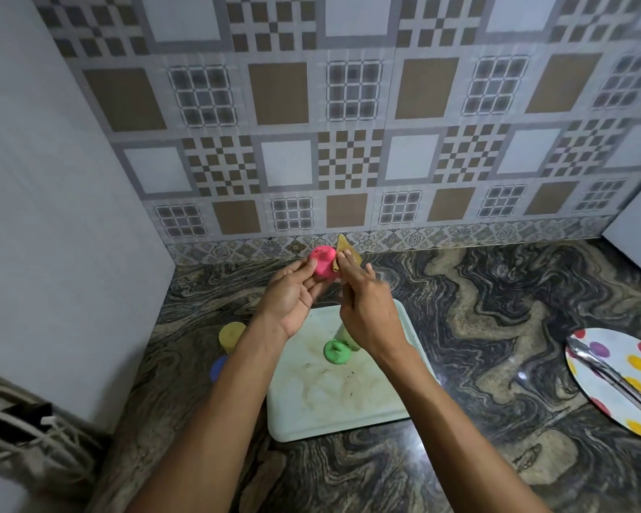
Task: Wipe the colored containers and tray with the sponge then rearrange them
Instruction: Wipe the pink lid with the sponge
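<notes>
My left hand [293,294] holds a pink container [323,264] up over the counter, above the tray's far edge. My right hand [367,305] presses a thin tan sponge [345,249] against the pink container's right side. Below my hands lies a pale green tray [334,412] with brown stains. A green container [335,350] stands on it, and a pale one just behind it is mostly hidden by my right wrist. A yellow container [231,335] stands on the counter left of the tray. A blue one [218,367] peeks out beside my left forearm.
A polka-dot plate [622,379] with metal tongs [607,375] lies at the right. A white wall [52,216] closes off the left, and the tiled wall [348,124] stands behind. Cables [23,427] sit at the lower left.
</notes>
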